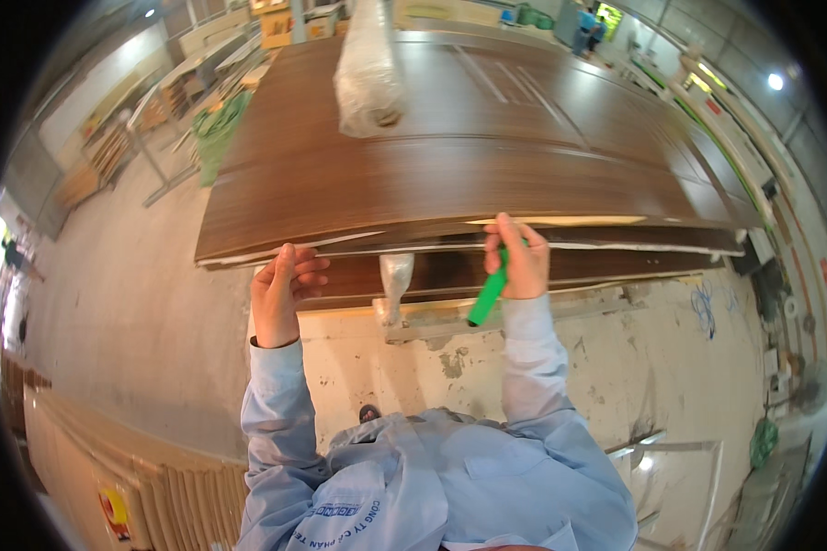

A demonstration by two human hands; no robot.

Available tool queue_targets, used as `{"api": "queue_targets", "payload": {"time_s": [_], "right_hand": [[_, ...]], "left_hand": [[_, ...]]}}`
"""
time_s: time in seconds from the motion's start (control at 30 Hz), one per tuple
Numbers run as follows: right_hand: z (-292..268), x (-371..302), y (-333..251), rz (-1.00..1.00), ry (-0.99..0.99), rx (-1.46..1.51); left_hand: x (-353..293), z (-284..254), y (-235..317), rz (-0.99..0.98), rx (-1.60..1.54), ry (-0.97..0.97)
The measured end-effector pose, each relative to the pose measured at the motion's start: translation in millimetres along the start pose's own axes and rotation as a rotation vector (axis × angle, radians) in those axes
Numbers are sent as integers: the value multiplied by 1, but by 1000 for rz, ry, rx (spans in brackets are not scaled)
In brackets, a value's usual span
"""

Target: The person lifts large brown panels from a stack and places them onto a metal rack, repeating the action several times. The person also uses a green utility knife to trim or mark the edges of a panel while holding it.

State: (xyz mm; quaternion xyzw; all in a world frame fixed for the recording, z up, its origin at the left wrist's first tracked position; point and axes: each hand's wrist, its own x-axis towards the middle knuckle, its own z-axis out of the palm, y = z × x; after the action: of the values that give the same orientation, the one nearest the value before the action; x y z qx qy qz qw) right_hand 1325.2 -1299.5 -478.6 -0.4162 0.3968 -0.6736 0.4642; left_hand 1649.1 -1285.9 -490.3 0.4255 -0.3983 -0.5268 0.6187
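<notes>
A dark brown wood-grain door panel [358,188] lies flat before me, on top of another brown panel [331,275]. Along its near edge run a white strip [570,246] and a pale yellowish patch [560,220]. My left hand [285,289] is at the left part of that edge, its fingers apart and nothing visible in them. Closed around a green handle with a black end [490,296] is my right hand [522,262], with its fingertips at the edge. The tool's other end is hidden, so its kind cannot be made out.
A plastic-wrapped post [369,83] rises over the panel, and another wrapped piece [395,280] shows below its edge. Stacked boards [156,477] stand at lower left. A metal frame [680,450] lies at lower right. Far off at the top is another person [588,29].
</notes>
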Motion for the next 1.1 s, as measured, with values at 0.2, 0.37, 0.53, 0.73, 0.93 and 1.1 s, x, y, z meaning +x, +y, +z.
{"api": "queue_targets", "payload": {"time_s": [0.2,0.37,0.53,0.73,0.93,1.1], "right_hand": [[-3,-12,23,-56,151,3],[-10,-14,41,-74,165,41],[-13,-8,49,-84,132,63],[7,-8,28,70,170,132],[28,-9,29,3,-15,-60],[17,-9,52,-84,-63,-16]], "left_hand": [[6,30,-8,6,68,-28],[2,31,-12,-21,72,-13],[4,37,-16,-66,90,-40],[3,45,-22,-78,-12,-102],[2,46,-25,-96,-131,-100],[-1,51,-29,-84,-143,-103]]}}
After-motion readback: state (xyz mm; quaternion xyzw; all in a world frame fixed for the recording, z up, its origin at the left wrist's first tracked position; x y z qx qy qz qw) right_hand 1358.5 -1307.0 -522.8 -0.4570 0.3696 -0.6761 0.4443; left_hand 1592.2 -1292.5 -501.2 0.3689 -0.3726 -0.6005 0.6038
